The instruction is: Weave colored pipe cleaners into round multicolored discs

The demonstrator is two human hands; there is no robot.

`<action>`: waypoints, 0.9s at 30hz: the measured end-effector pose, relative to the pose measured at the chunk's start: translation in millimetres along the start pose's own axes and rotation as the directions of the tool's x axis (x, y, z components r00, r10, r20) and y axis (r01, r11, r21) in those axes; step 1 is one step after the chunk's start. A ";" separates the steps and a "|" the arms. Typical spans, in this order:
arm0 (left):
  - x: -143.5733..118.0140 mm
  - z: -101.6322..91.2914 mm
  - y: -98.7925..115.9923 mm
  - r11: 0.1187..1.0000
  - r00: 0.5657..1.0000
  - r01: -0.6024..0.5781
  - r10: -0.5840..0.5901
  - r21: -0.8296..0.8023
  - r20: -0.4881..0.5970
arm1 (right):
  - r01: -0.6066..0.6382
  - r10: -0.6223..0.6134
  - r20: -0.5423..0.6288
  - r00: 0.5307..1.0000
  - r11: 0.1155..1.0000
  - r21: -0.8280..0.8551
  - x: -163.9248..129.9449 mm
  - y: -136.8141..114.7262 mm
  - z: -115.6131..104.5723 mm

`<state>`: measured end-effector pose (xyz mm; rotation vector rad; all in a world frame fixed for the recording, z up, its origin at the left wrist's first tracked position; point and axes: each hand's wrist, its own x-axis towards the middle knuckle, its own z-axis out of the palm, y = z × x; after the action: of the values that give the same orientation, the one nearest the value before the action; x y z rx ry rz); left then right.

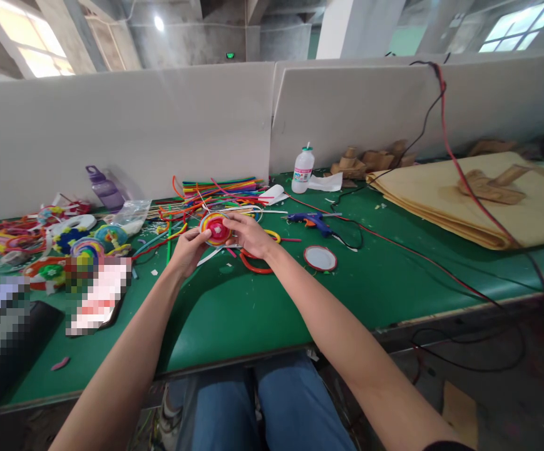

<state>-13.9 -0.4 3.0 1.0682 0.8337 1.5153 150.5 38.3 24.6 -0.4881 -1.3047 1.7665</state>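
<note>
A: Well, start with the biggest thing: the green tabletop (262, 313) runs across your whole view, with grey partition boards (126, 125) standing along its far edge.

B: And at two o'clock from my hands?

A: A stack of tan sheets (478, 200) lies there, with a red cable (445, 144) trailing across it. At nine o'clock you have a heap of finished colourful craft pieces (72, 241), and a purple bottle (105, 188) behind them at ten o'clock.

B: What sits straight ahead?

A: At twelve o'clock, a bundle of coloured pipe cleaners (220, 186). At one o'clock a small white bottle (302, 170) stands upright, and nearer you a blue glue gun (312, 220) lies on its side. A round red-rimmed lid (320, 258) lies at three o'clock, near your right wrist.

B: And my hands?

A: Your left hand (188, 250) cups the coiled rainbow disc (215, 229) from below, grip closed on its lower left edge. Your right hand (249, 235) pinches the disc's right edge, fingers narrow around it. The disc is held just above the tabletop, between both hands, tilted towards you.
</note>
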 end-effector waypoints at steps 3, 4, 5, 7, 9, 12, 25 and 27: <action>1.7 -2.1 1.2 0.999 1.000 0.010 -0.010 -0.033 0.008 | -0.025 0.031 -0.068 0.997 0.996 0.086 3.0 0.2 -4.5; 2.2 -3.2 1.4 0.999 1.000 0.016 -0.016 -0.041 0.015 | -0.035 0.042 -0.076 0.996 0.995 0.098 3.9 0.7 -5.9; 2.6 -4.5 1.3 0.999 1.000 0.020 -0.019 -0.048 0.019 | -0.045 0.052 -0.072 0.996 0.994 0.103 4.5 1.2 -7.1; 3.2 -7.2 0.6 0.998 0.999 0.027 -0.025 -0.056 0.020 | -0.057 0.063 -0.052 0.997 0.993 0.101 5.1 2.3 -8.6; 3.5 -9.3 -0.4 0.997 0.999 0.034 -0.032 -0.063 0.033 | -0.062 0.066 -0.042 0.997 0.994 0.092 4.9 3.0 -9.0; 3.2 -9.3 -0.8 0.997 0.998 0.041 -0.037 -0.073 0.052 | -0.063 0.068 -0.053 0.996 0.994 0.091 4.4 3.2 -8.6; 1.7 -7.3 0.7 0.999 0.999 0.029 -0.029 0.040 0.016 | -0.037 0.049 -0.071 0.996 0.987 0.159 3.0 -1.5 -3.9; 1.7 -7.6 0.7 0.999 1.000 0.028 -0.028 0.040 0.010 | -0.039 0.046 -0.048 0.998 0.990 0.137 1.7 -2.3 -3.0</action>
<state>-21.4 1.4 1.3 1.0883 0.8714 1.4740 152.7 41.6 25.9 -0.4843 -1.1375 1.8514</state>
